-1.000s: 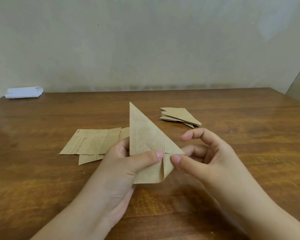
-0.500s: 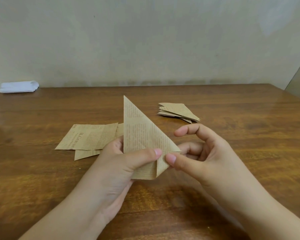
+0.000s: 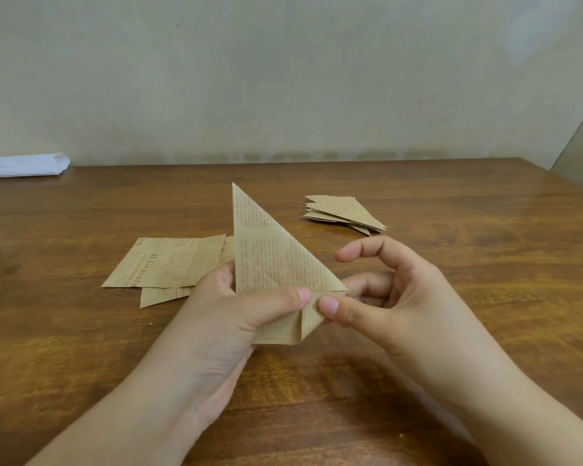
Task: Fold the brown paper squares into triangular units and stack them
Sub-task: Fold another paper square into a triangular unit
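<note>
Above the table (image 3: 81, 331), nearer than the flat unfolded squares (image 3: 169, 260), the left hand (image 3: 223, 317) pinches the half-folded unit (image 3: 270, 264) upright; the right hand (image 3: 384, 294) pinches its lower corner flap. That tuck probably needs creasing before joining the finished stack (image 3: 344, 213) beyond.

Worktop (image 3: 451, 297) of glossy brown wood with visible grain, set against a pale wall; flat brown printed paper sheets (image 3: 169, 264) laid overlapping left of centre, a lower sheet showing beneath the upper at its near edge; a stack of folded triangular units (image 3: 345, 213) placed right of centre, further back, well apart from the sheets; a white folded bundle (image 3: 31, 164) seen at the far left corner.
</note>
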Tool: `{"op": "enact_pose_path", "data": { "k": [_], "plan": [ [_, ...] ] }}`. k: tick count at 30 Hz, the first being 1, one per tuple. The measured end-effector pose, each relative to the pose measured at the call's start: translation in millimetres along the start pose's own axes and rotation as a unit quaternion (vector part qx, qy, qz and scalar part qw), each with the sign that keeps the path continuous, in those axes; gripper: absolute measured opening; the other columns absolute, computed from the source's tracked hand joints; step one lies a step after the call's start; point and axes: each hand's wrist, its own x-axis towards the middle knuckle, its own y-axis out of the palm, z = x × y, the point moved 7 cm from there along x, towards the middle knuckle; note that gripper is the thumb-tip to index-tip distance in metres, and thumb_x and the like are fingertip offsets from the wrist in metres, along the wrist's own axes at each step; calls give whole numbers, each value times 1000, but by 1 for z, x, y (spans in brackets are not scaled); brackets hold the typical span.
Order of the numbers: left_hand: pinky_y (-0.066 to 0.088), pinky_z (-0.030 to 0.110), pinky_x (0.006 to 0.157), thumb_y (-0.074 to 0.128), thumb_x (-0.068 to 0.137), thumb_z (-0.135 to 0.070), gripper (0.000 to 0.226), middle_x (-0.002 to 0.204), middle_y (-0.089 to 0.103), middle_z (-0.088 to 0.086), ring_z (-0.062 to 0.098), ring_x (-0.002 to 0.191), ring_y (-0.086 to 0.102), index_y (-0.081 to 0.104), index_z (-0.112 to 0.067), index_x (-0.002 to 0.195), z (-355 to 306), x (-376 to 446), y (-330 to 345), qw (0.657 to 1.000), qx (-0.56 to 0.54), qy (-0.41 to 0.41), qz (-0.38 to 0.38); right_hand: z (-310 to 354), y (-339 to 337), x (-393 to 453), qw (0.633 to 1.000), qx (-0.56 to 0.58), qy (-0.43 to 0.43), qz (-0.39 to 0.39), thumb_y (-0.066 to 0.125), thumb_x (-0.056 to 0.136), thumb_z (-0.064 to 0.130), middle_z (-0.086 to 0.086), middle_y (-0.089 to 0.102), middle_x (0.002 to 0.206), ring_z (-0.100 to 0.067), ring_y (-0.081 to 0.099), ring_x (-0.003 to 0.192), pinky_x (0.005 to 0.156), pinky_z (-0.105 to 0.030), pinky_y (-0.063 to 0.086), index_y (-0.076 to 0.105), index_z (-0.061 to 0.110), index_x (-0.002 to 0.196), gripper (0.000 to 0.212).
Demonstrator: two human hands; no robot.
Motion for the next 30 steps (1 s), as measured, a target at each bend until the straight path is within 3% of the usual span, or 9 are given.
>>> {"op": "enact_pose_path", "data": {
  "k": [3,8,17,21,30],
  "plan": [
    [56,29,63,74,54,-5,54,95,74,14,25,88,72,65,-7,107,-1,0,-1,1000,-4,8,6,-3,-2,-1,999,20,24,-8,75,53,36,-4,73,69,-11,65,61,67,-29,50,63,19,93,44],
    [58,29,62,83,55,1,56,98,73,16,27,90,71,65,-5,108,-1,2,-2,1000,-10,14,10,-3,3,-2,999,31,33,24,71,61,34,-6,72,65,-7,67,61,54,-14,47,71,11,66,24],
    [55,29,62,75,54,-7,52,95,73,14,26,87,72,65,-7,106,2,3,-4,1000,-4,15,12,-1,3,-2,998,33,22,42,70,67,28,-6,71,64,-6,64,58,55,-12,44,70,6,66,22],
    [56,27,60,83,53,2,54,94,74,14,25,84,72,67,-6,103,1,2,-1,1000,12,16,21,-3,3,-3,996,50,48,48,70,66,26,-6,69,63,-6,62,57,52,-14,41,66,6,64,21],
    [56,27,59,73,54,-4,50,92,74,14,24,81,72,66,-5,103,-2,1,0,1000,8,27,4,-9,9,-6,992,34,98,73,71,61,37,-2,70,66,-5,62,62,57,-15,45,71,14,64,23]
  ]
}}
